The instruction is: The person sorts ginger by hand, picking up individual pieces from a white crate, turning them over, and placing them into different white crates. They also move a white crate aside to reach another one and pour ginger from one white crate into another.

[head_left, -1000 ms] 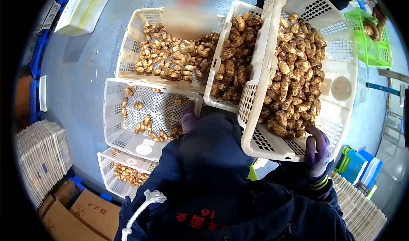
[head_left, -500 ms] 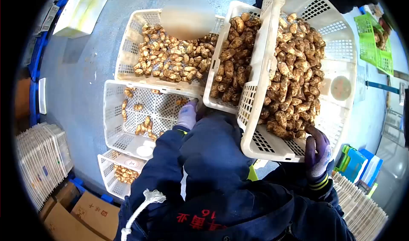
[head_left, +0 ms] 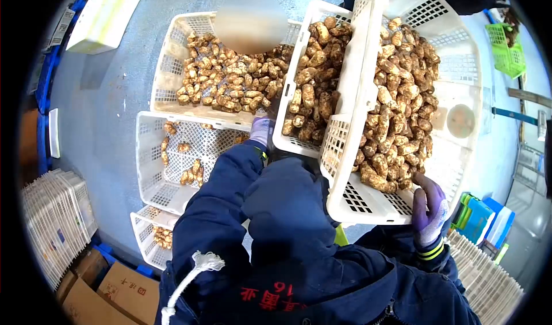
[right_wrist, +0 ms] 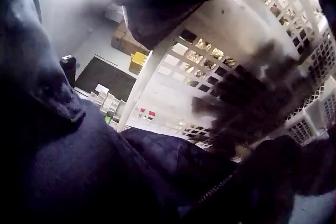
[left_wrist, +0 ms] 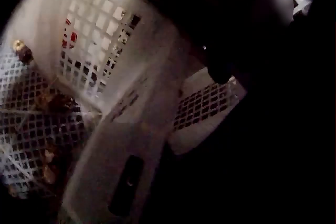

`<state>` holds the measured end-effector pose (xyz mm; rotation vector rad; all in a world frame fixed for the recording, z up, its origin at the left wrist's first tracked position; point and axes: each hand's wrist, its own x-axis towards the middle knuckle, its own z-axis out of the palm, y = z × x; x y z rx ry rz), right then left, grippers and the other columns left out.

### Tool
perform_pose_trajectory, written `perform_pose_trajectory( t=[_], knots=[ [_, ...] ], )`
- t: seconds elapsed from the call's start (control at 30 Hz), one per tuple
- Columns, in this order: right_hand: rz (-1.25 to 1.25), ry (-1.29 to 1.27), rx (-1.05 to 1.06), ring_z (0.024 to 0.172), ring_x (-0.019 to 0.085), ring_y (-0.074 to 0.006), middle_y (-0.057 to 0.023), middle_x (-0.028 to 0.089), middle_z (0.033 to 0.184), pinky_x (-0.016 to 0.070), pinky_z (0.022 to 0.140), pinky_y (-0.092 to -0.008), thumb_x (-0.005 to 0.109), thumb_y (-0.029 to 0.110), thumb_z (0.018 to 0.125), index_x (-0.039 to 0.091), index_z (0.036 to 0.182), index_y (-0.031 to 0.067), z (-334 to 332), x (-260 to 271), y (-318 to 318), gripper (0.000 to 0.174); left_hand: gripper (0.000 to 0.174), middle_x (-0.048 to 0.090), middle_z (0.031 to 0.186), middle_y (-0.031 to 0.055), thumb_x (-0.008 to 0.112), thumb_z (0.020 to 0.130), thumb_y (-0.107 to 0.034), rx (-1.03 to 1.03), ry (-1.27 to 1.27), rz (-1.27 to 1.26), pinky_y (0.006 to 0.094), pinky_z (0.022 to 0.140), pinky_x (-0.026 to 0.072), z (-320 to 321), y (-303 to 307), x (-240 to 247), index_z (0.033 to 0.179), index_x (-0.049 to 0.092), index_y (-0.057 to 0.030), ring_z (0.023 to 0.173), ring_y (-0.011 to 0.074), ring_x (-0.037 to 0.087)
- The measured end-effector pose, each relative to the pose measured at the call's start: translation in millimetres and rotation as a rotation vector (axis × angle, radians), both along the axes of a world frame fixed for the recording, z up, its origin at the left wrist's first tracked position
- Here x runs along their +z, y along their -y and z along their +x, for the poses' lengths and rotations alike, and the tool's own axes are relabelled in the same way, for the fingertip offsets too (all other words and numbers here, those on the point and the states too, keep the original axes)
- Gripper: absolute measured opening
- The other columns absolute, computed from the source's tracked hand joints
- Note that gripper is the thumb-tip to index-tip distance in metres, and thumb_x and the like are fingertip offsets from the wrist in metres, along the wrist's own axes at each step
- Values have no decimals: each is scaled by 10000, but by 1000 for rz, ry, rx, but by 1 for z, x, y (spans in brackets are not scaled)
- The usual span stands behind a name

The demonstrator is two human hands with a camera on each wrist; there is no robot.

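Observation:
In the head view my gloved left hand (head_left: 262, 130) reaches to the near right corner of the upper left crate (head_left: 195, 111), beside a narrower crate (head_left: 288, 98). Its fingertips lie in shadow, so I cannot tell whether they hold anything. My gloved right hand (head_left: 430, 210) grips the near rim of the large white crate (head_left: 454, 152) at its right corner, fingers bent over inside. Stubby brown, cream-flecked mushrooms (head_left: 397, 106) are heaped in that crate, close to those fingertips. More mushrooms (head_left: 230, 77) spread through the upper left crate, and others (head_left: 316, 75) fill the narrower one.
Below the upper left crate stands a white crate (head_left: 145, 169) with scattered mushrooms, above another crate (head_left: 139, 224). Stacked white crates (head_left: 57, 221) and cardboard boxes (head_left: 129, 290) lie left. A foam box (head_left: 109, 14) and a green basket (head_left: 506, 57) stand farther off.
My left hand has moved up and right from inside the sparsely filled crate to the upper left crate's corner. My right hand stays at the large crate's rim.

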<state>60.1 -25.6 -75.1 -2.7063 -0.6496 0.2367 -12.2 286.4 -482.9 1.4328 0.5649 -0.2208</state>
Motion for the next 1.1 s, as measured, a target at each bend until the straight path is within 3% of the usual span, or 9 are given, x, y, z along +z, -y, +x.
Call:
perform_pose_trajectory(
  t=[0.1,0.13,0.33,0.47,0.53,0.6,0.7,0.93,1.1],
  knots=[
    [12,-17,25,983,620,-334,-187,656,1037,470,891,-405,554,27,850,622,1079,-9,2,-3,4,241,266,683,922,162,585,843,-278,-714,-125,972,396,711,515,6,-9,51,990,673,-74,868,299,663],
    [15,-25,23,987,619,-336,-187,656,1039,468,893,-406,551,27,850,622,1079,-9,3,-3,4,243,258,688,884,161,609,818,-314,-732,-133,1016,410,698,517,7,-8,39,888,705,-85,843,312,668],
    [-37,-95,-21,1013,605,-344,-193,647,1059,456,911,-406,537,44,831,623,1082,-14,6,-2,5,271,203,688,873,170,607,781,-247,-674,-82,973,438,741,519,7,-22,48,847,720,-92,837,355,655],
    [-75,-94,-6,1012,601,-359,-206,641,1067,455,909,-420,533,82,814,622,1081,-21,8,-2,5,299,286,682,969,178,632,800,-272,-967,-123,714,438,839,500,46,-73,87,998,690,-75,938,351,640],
    [-88,-114,12,1017,596,-365,-208,636,1073,455,911,-425,529,80,807,623,1083,-17,11,-3,7,307,357,665,1053,172,648,808,-250,-689,-223,479,420,895,486,73,-100,107,1119,645,-75,1009,337,623],
    [-98,-124,-3,1013,595,-380,-218,636,1059,456,906,-432,527,78,790,619,1077,-22,12,-4,5,318,432,593,1231,142,640,825,-202,-431,105,848,392,965,452,93,-114,94,1239,571,-104,1130,305,570],
    [-124,-138,18,1016,596,-378,-214,638,1058,452,908,-434,528,95,797,612,1072,-24,14,-3,7,311,529,425,1425,72,626,821,-123,-699,-6,1155,436,1048,369,144,-101,55,1329,491,-176,1316,317,385],
    [-125,-163,36,1021,595,-383,-211,634,1067,446,913,-446,524,93,813,592,1097,-23,17,-4,4,314,239,603,1117,66,567,850,-189,-453,-36,1052,422,856,469,164,-86,-61,1080,635,-175,1087,274,556],
    [-128,-168,42,1039,585,-372,-210,628,1078,447,920,-440,513,38,768,592,1096,-27,17,-2,4,343,418,657,1050,140,717,780,-323,-549,-91,945,399,846,488,123,-113,94,1120,648,-90,984,324,620]
  ],
)
